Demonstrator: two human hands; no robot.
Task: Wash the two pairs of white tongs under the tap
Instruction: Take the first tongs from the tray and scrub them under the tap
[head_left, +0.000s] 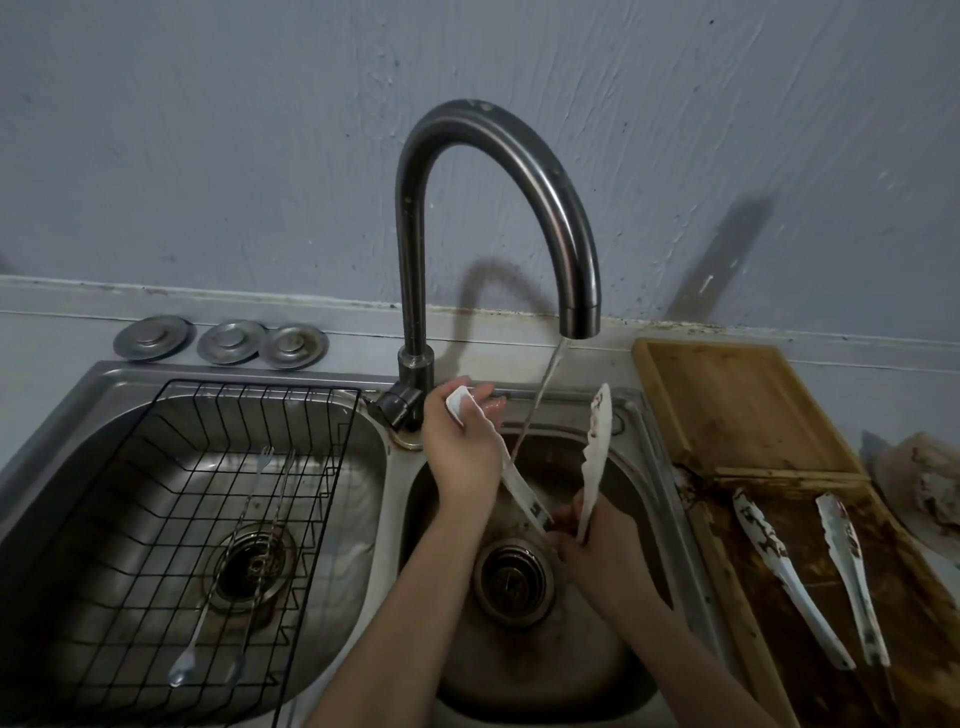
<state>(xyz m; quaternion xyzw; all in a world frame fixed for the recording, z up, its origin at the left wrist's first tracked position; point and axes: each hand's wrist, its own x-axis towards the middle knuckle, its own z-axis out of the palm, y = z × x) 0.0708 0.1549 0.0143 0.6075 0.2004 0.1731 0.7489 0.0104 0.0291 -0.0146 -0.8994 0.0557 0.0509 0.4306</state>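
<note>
One pair of white tongs (595, 457) is held over the right sink basin (639, 493), its two arms spread in a V. My left hand (462, 452) grips the upper end of the left arm. My right hand (597, 545) grips the low part of the right arm, whose brown-stained scalloped tip points up. A thin stream runs from the tap (579, 312) and falls between the arms, onto the left one. The second pair of white tongs (779, 566), smeared brown, lies on the wooden board (737, 405) to the right.
The left basin holds a black wire rack (156, 499) with a long fork and spoons in it. Three metal sink plugs (228, 340) sit on the ledge behind. A crumpled bag (930, 478) lies at the far right. The board's near half is wet and stained brown.
</note>
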